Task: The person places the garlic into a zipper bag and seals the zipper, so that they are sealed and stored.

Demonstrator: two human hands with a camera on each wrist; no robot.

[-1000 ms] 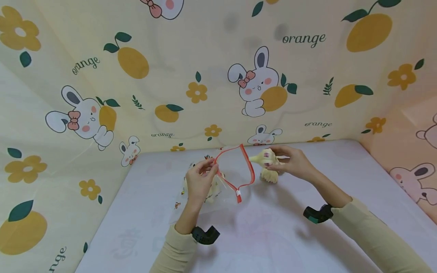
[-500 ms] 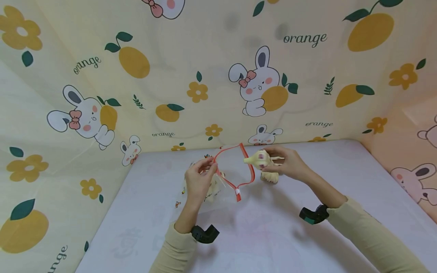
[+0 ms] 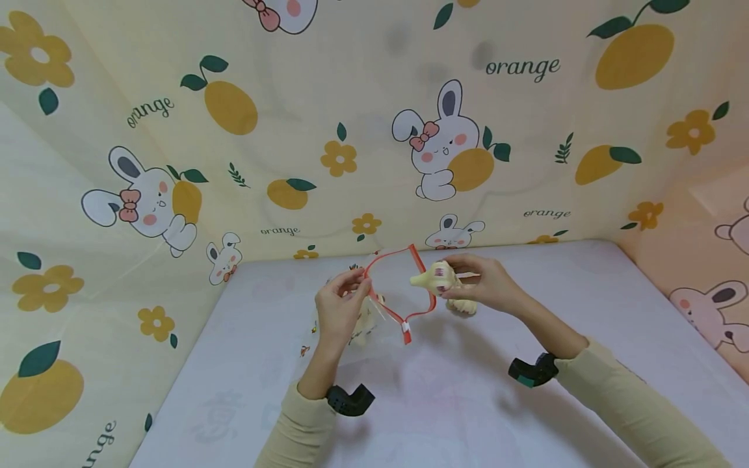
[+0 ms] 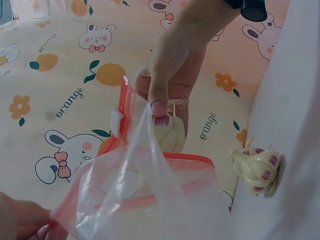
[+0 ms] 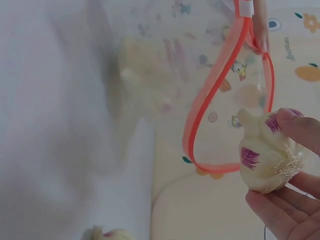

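Clear plastic forms the bag (image 4: 185, 215), its red-edged mouth (image 5: 207, 100) pinched at one side by your left hand (image 3: 339, 311), probably to hold it gaping; your right hand (image 3: 490, 283) grips a garlic bulb (image 3: 439, 278) near its rooted end, leaving the neck (image 3: 417, 281) pointing toward that mouth. The bulb is lobed and purple-streaked, its roots (image 5: 290, 166) wiry; a second bulb (image 4: 257, 171) rests on the desk (image 3: 234, 377).

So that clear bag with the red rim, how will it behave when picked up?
The clear bag is probably floppy, since it creases loosely. Its red rim seems springier, bowing open beside the left hand. Garlic visible through the plastic may make it sag.
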